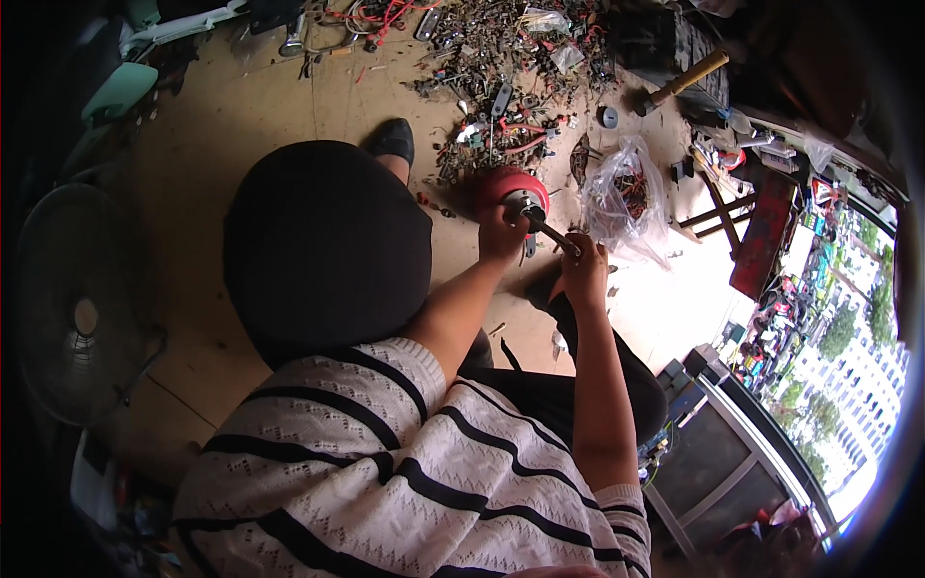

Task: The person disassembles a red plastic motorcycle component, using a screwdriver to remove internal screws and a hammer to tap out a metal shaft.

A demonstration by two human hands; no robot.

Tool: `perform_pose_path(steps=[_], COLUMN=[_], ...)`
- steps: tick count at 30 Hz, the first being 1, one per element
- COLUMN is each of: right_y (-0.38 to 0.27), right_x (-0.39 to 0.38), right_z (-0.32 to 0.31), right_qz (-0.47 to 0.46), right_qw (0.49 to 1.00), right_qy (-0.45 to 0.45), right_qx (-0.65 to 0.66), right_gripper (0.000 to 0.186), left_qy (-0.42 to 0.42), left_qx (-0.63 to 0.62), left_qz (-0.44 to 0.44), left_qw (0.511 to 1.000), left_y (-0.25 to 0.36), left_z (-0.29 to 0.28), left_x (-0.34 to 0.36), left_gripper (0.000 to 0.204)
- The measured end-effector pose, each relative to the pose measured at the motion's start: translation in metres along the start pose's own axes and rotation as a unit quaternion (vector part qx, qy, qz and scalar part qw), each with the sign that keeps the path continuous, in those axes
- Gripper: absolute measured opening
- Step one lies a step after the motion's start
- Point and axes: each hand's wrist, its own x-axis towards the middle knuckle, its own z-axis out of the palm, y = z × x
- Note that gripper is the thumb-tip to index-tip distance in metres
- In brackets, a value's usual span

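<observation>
Between my feet sits a red, round-bodied device (517,185) with a metal hub in its middle. My left hand (500,238) is closed at the near side of that hub, its fingertips partly hidden against it. A dark metal wrench (556,235) reaches from the hub toward my right hand (584,275). My right fingers are wrapped round the wrench's near end. Its far end meets the hub beside my left fingertips; how it fits there is too small to tell.
Many small metal parts (472,87) and pliers (525,144) lie scattered beyond the device. A clear plastic bag (626,197) of bits stands to the right, with a wooden-handled hammer (686,81) behind. A fan (82,308) stands at left. My knee (328,246) rises beside my left arm.
</observation>
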Motion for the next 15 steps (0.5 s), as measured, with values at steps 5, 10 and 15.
perform_pose_path(steps=[5, 10, 15], right_y=[0.0, 0.0, -0.005], right_x=[-0.002, 0.002, 0.002], right_z=[0.003, 0.0, 0.001], right_qz=[0.155, -0.063, 0.103], right_qw=[0.985, 0.997, 0.993], right_qy=[-0.044, 0.034, -0.044], right_qx=[0.056, 0.012, 0.028], right_gripper=[0.024, 0.026, 0.027], left_qy=[0.003, 0.031, 0.036], left_qx=[-0.023, 0.005, 0.189], left_qz=[-0.008, -0.038, -0.047], left_qw=[1.0, 0.999, 0.98], left_y=[0.002, -0.008, -0.036], left_z=[0.002, 0.001, 0.004], left_x=[-0.005, -0.004, -0.004], left_gripper=[0.029, 0.03, 0.057])
